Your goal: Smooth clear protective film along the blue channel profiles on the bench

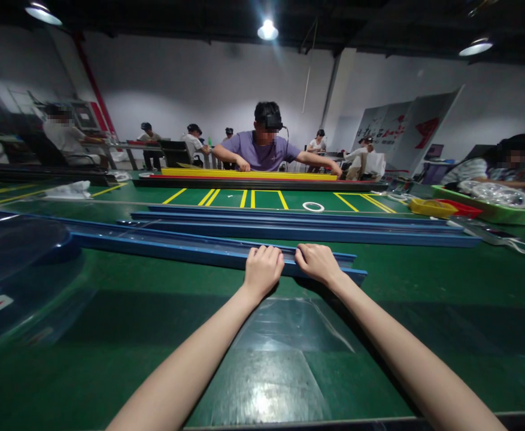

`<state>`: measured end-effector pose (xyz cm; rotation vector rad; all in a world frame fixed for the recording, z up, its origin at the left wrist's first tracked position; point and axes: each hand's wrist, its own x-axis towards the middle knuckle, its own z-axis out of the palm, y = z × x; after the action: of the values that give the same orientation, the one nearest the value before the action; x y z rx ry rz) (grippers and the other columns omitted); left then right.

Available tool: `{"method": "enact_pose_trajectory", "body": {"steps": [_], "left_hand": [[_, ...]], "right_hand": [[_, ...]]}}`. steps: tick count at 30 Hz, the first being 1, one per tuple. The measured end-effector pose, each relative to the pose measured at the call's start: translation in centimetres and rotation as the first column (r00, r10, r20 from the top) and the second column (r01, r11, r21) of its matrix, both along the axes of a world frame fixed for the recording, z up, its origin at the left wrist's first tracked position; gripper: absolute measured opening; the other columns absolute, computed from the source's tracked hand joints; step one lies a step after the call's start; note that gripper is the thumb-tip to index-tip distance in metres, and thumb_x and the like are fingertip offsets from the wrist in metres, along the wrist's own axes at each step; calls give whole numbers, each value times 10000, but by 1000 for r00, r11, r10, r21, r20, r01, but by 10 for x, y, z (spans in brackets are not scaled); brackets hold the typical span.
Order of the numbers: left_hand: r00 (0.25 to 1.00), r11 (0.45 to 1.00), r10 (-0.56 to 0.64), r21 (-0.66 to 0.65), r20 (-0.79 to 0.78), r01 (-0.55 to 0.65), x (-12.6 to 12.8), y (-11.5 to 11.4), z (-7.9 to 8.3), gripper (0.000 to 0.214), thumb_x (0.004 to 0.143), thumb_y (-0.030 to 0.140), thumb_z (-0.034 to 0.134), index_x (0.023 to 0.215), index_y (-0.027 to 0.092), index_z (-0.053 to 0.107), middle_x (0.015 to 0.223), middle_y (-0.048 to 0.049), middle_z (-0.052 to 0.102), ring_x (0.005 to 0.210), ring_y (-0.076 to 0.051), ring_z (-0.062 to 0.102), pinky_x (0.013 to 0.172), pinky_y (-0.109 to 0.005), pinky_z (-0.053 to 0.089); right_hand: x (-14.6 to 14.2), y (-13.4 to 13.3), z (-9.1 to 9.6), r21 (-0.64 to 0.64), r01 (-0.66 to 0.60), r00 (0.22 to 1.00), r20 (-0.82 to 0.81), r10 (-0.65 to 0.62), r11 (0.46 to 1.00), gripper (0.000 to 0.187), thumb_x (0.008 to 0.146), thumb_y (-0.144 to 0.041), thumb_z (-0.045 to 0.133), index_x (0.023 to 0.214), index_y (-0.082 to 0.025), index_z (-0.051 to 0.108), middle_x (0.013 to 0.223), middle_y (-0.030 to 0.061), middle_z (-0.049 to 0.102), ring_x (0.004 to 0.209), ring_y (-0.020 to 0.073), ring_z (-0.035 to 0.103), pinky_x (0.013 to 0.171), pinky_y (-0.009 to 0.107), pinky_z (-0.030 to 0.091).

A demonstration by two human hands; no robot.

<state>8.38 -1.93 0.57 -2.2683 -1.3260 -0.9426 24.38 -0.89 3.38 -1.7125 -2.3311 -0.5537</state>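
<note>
A long blue rail [176, 248] lies across the green table in front of me. My left hand [263, 268] and my right hand [316, 262] sit side by side near its right end, fingers curled over its near edge and gripping it. Behind it lie further long blue rails [307, 227], parallel to the first. A clear plastic sheet [289, 326] lies flat on the table between my forearms.
Across the table a person in a purple shirt [262, 152] holds long yellow and red rails [248, 174]. A green tray [491, 209] with plastic bags sits at the right, a white tape ring [313, 206] mid-table, a clear curved cover [15, 263] at my left.
</note>
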Motion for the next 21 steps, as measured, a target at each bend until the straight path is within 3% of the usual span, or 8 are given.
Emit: {"method": "enact_pose_trajectory", "body": {"steps": [4,11,21], "left_hand": [[998,998,60,-17,-5,-60,-1,2,-1,274,880,241,323,755,174,558,762,-33,616,758,-178,514,685,-331,282],[998,999,36,-11,-61,-36,0,3,-3,280,876,289,351,741,176,569,767,-46,624,774,-186,522,709,-342,278],[993,997,10,-78,-121,-19,-4,8,-2,334,886,334,324,744,167,576,744,-49,640,728,-179,557,674,-325,293]], "right_hand": [[20,-1,1,-2,42,999,21,-42,999,378,853,-291,275,735,-176,616,770,56,675,684,156,606,544,251,285],[62,3,-5,19,81,996,30,-82,997,390,833,-287,288,830,-189,665,856,59,688,742,173,626,580,245,349],[70,5,-8,34,68,998,8,-68,997,401,828,-303,294,904,-187,670,896,63,685,768,174,629,606,240,389]]}}
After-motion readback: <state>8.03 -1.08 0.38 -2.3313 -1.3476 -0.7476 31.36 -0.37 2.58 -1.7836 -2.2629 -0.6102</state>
